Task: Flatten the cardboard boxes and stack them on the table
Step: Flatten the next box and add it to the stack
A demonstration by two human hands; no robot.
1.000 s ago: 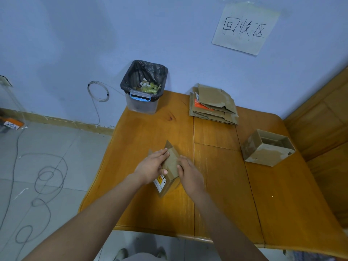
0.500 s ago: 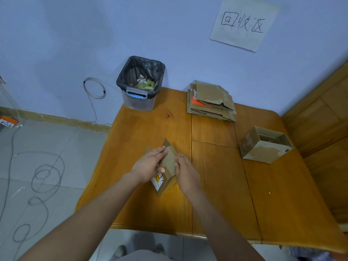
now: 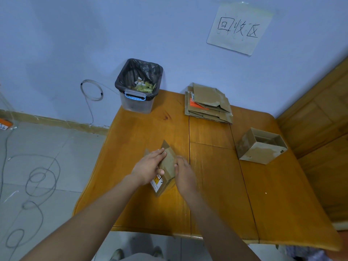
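A small brown cardboard box (image 3: 169, 161) with a yellow and white label stands half collapsed on the wooden table (image 3: 212, 185), left of centre. My left hand (image 3: 148, 167) lies over its left side, fingers across the top and thumb on the front face, pinching it. At the box's right edge, the fingers of my right hand (image 3: 185, 175) hold it. A stack of flattened boxes (image 3: 209, 104) lies at the table's back edge by the wall. An open, upright cardboard box (image 3: 260, 146) sits at the right.
A clear bin with a black liner (image 3: 139, 87) stands on the back left corner of the table. A wooden panel (image 3: 320, 129) borders the right side. Cables loop on the tiled floor (image 3: 37, 181) at the left. A paper sign (image 3: 240, 28) hangs on the wall.
Both hands stay on the small box and squeeze it slightly closer together. The view has shifted a little; nothing else on the table moved.
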